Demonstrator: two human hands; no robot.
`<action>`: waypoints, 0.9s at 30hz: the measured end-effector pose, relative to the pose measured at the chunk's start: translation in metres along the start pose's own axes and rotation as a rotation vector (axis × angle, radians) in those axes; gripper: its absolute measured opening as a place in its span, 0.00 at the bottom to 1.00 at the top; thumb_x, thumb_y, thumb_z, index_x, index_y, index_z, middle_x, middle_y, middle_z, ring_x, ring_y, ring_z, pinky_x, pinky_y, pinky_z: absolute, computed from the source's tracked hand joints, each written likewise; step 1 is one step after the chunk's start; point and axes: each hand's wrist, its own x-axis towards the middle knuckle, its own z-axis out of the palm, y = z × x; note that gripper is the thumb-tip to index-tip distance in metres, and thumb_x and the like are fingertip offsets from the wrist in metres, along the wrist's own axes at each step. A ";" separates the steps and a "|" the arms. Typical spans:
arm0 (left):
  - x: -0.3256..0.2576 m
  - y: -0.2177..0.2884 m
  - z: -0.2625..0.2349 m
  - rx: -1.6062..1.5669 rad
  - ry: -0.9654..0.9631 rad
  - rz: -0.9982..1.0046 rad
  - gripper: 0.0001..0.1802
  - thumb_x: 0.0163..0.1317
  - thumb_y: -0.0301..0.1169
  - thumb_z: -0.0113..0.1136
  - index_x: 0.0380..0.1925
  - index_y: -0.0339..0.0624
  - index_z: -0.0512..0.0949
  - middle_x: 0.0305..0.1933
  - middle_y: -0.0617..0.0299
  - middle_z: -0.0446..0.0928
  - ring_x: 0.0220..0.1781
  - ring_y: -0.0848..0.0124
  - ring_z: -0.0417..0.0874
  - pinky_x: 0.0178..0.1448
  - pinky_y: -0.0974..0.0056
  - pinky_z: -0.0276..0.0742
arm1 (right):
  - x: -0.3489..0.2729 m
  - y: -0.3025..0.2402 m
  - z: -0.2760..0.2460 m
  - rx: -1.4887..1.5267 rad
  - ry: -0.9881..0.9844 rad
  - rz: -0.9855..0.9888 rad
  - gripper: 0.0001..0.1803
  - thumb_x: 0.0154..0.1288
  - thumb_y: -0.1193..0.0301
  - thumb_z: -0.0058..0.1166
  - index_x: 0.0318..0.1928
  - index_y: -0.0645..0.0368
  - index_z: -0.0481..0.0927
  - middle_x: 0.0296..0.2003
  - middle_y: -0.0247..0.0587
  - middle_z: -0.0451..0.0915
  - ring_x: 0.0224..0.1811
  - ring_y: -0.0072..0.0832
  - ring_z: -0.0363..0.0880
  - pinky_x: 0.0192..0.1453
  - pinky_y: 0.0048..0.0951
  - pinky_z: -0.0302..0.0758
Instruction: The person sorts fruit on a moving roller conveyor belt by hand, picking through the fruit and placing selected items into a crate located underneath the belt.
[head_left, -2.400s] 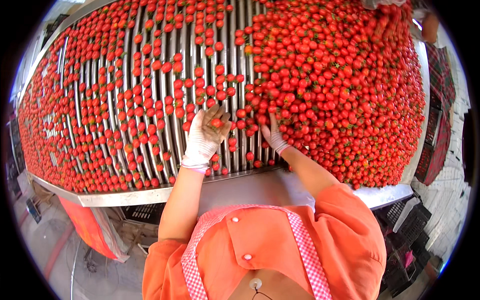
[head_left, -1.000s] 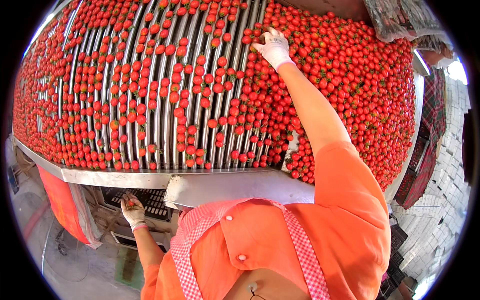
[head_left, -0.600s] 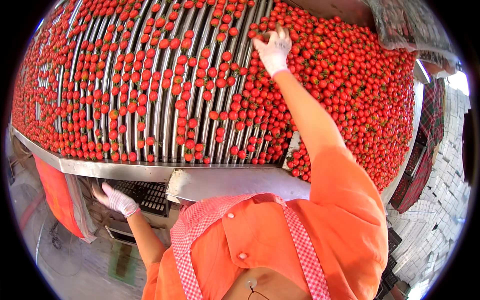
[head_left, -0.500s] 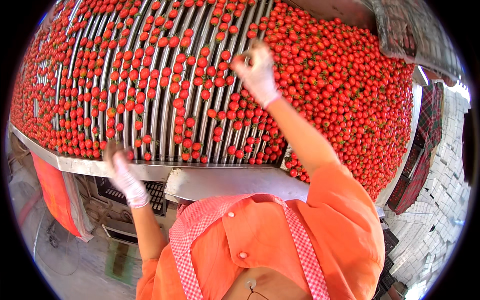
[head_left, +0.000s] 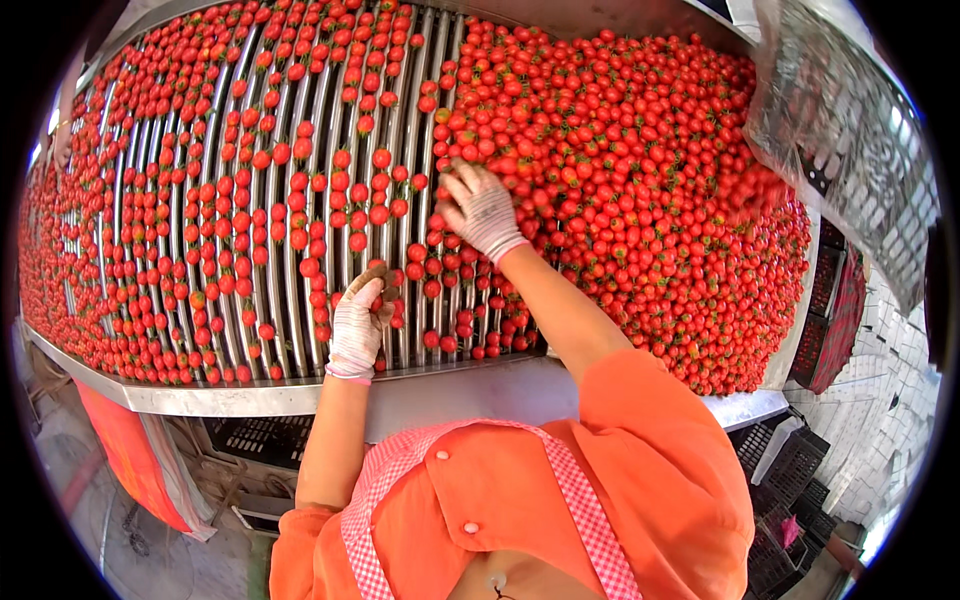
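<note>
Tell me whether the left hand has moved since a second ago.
Yes. The left hand has come up from below the metal table edge onto the rollers, among the small red tomatoes.

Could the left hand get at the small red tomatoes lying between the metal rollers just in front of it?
Probably yes. The left hand is already over the rollers, with loose tomatoes just beyond its fingertips. Nothing lies between them, and the right hand is off to the side on the dense heap.

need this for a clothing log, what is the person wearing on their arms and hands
Both the left hand and the right hand wear thin whitish knit gloves, the left with a pink cuff edge. The forearms are bare. Short orange sleeves cover the upper arms, with a pink checked apron strap over the shirt.
</note>
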 end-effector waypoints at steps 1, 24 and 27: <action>0.000 0.004 0.004 0.049 -0.011 0.023 0.18 0.69 0.29 0.61 0.58 0.42 0.79 0.51 0.59 0.84 0.42 0.75 0.85 0.37 0.75 0.82 | 0.000 0.013 -0.004 -0.018 -0.003 0.051 0.26 0.60 0.58 0.60 0.57 0.55 0.76 0.61 0.48 0.75 0.61 0.47 0.75 0.64 0.50 0.74; 0.077 0.002 0.107 0.933 -0.119 0.586 0.30 0.62 0.20 0.53 0.67 0.37 0.70 0.67 0.48 0.74 0.66 0.59 0.78 0.70 0.60 0.74 | 0.187 0.201 -0.015 -0.088 -0.209 0.530 0.44 0.63 0.31 0.47 0.75 0.34 0.64 0.78 0.48 0.55 0.79 0.49 0.54 0.81 0.54 0.53; 0.091 0.016 0.127 1.146 -0.045 0.651 0.37 0.59 0.19 0.54 0.72 0.45 0.65 0.71 0.46 0.68 0.72 0.54 0.71 0.75 0.58 0.68 | 0.181 0.148 -0.021 -0.256 -0.376 0.487 0.43 0.62 0.29 0.47 0.75 0.29 0.64 0.78 0.46 0.53 0.78 0.51 0.55 0.80 0.57 0.53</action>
